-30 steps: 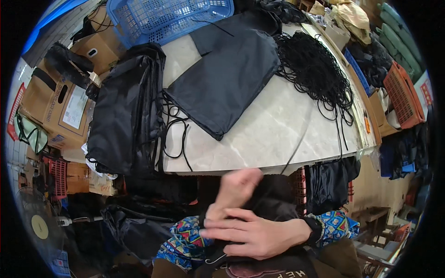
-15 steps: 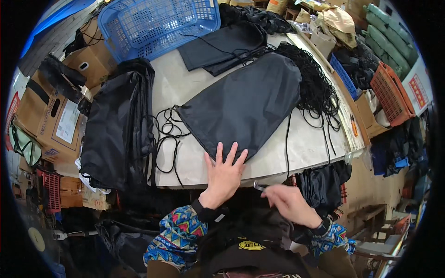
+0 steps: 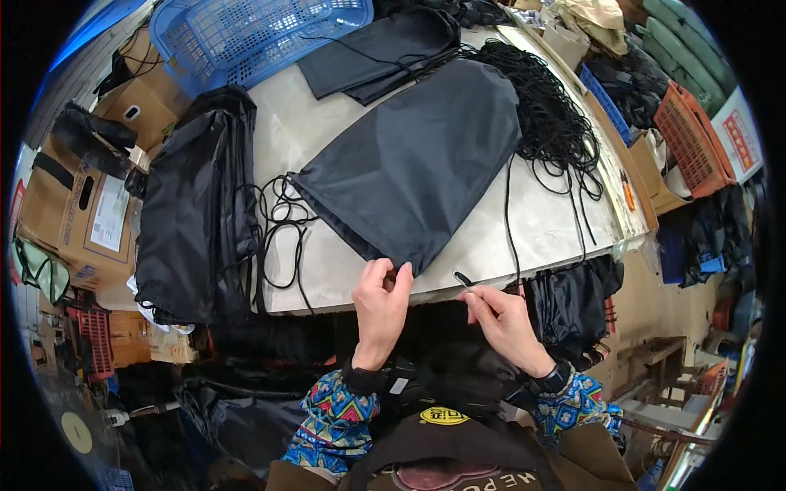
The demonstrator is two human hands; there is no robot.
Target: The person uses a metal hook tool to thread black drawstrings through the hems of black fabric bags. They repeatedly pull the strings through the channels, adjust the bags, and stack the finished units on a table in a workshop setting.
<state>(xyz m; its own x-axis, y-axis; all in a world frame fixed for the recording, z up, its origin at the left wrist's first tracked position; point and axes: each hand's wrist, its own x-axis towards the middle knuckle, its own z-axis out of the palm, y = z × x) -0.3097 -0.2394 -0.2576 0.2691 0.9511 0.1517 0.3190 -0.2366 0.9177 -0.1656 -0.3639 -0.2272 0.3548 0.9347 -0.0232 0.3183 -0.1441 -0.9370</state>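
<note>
A black fabric drawstring bag [image 3: 417, 155] lies flat across the table, its narrower corner toward me. My left hand [image 3: 382, 303] is closed at that corner, thumb and fingertips pinching the edge of the cloth. To its right, just over the table's front edge, my right hand [image 3: 503, 321] pinches a small dark piece with a shiny silver end [image 3: 463, 279], too small to name surely. That piece is apart from the bag. Loops of black cord [image 3: 282, 225] lie at the bag's left corner, and a tangled heap of black cords [image 3: 553, 106] sits at its far right.
A tall stack of folded black fabric [image 3: 196, 213] stands at the table's left. Behind lie more black bags [image 3: 381, 57] and a blue plastic basket [image 3: 262, 41]. Cardboard boxes [image 3: 90, 213] are on the left; an orange crate [image 3: 692, 139] and an orange-handled tool [image 3: 627, 192] are on the right.
My left hand has gone from lying spread on the bag to pinching its near corner. My right hand has risen slightly, still holding the small piece. The whole view has shifted a little.
</note>
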